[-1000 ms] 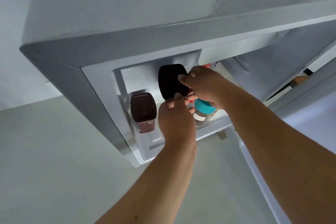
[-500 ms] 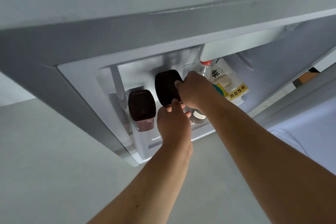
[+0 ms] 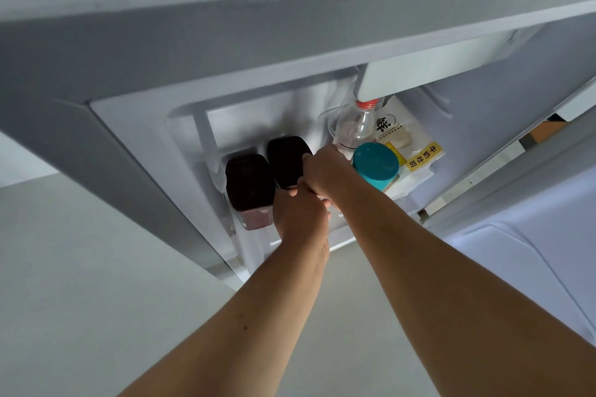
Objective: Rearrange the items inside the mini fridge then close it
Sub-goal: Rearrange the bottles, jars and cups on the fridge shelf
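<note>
Two bare forearms reach down from the near edge, over a pale floor, into an open mini fridge, seen from above. The L hand sits nearest, fingers curled vs. the near side of a dark-lidded canister; its fingertips are mostly hidden under the other hand. The R hand lies just over it, fingers hooked on the lid's right edge, so both hands grip the same canister. That canister stands upright at the fridge's left side, touching or just beside a second dark-lidded canister, whose reddish translucent body shows below its lid. Right of the R wrist stands a teal-lidded jar. Farther back is a clear bottle w/ red cap, its top tucked under a white freezer flap. A bread bag w/ yellow label and printed characters lies behind the jar and bottle. The fridge door is swung open at right, inner face up.
</note>
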